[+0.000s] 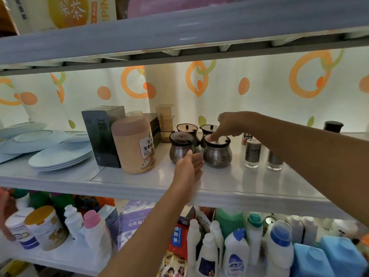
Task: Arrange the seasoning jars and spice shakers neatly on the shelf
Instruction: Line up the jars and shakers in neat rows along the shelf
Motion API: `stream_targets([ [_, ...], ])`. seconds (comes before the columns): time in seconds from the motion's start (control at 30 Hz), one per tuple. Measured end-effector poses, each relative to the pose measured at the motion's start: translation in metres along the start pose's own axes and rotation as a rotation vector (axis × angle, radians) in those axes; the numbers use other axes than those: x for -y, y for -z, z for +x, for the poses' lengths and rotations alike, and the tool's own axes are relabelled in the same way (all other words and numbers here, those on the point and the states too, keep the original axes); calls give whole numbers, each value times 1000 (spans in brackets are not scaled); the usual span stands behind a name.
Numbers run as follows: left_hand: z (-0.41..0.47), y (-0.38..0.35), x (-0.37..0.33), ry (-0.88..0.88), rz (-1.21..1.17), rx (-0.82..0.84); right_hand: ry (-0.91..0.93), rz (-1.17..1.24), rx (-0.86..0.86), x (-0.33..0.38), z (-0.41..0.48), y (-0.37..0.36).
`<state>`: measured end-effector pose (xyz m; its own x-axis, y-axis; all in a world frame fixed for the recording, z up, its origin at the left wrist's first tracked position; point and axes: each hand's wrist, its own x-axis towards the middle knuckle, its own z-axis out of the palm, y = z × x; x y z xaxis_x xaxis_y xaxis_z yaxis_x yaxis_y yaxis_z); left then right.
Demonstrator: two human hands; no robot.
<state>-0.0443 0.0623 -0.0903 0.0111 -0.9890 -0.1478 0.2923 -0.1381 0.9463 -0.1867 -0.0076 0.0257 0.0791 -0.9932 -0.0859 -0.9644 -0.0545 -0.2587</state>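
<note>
White shelf (229,182) backed by a curtain (259,92) printed with orange rings; four steel seasoning jars (217,154) clustered two by two near its middle, taken as the landmark; just right of the jars, two clear-based spice shakers (252,153) upright near the front, a third small shaker half hidden behind the right wrist; left of the jars, a tall beige canister (135,144) and a dark box (103,134); further left, stacked pale blue plates (60,154); behind the jars, a clear brown organiser (164,120).

Right hand (229,124) over the front-right jar, fingers bent down and touching its lid, pressing or pinching the knob, hard to tell which; left hand (188,166) in front of the front-left jar (181,147), fingers loosely open, thumb at the jar's side, nothing gripped.

Step in hand, judging by the pose: squaring up the jar cluster, front-right jar being nudged or steadied. Next move likely calls for closing the gap between the front pair, then lining the shakers beside the jars without tipping them.
</note>
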Motion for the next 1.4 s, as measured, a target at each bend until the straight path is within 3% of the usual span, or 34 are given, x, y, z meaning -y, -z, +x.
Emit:
stream_targets([
  [0.13,2,3,-4,45,-18,35,-27,70,89,1,2,-3],
  [1.4,-4,13,-7,43,-122,41,5,67,64,16,0,-7],
])
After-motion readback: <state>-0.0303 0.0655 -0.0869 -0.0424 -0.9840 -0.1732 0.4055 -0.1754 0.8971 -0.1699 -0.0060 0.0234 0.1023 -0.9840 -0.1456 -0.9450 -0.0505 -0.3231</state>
